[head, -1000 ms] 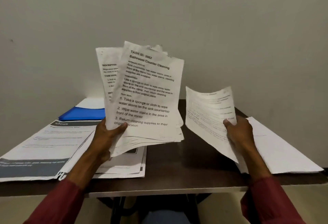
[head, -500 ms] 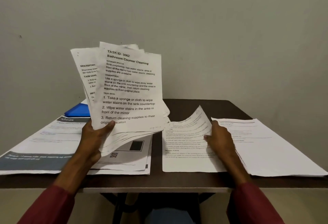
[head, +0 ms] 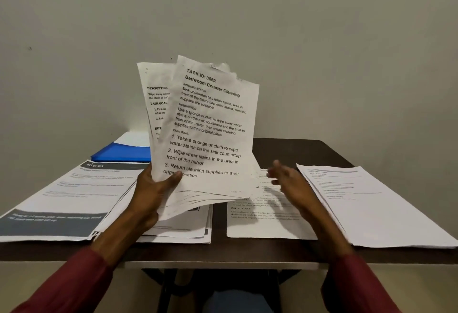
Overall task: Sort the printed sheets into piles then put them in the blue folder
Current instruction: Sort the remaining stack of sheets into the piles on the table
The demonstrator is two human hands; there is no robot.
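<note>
Sheets (head: 205,126) are fanning out above the surface's (head: 285,149) front edge, pinched low in the left hand's (head: 153,188) grip, while the right hand (head: 290,183) is hovering open and empty, so loose pages could be slipping down onto the sorted piles (head: 267,223).

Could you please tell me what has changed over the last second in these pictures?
The right hand brought its sheet down onto the table, let go, and now hovers open just above it. The left hand still grips the fanned stack upright; the blue folder and the far-right pile lie as before.
</note>
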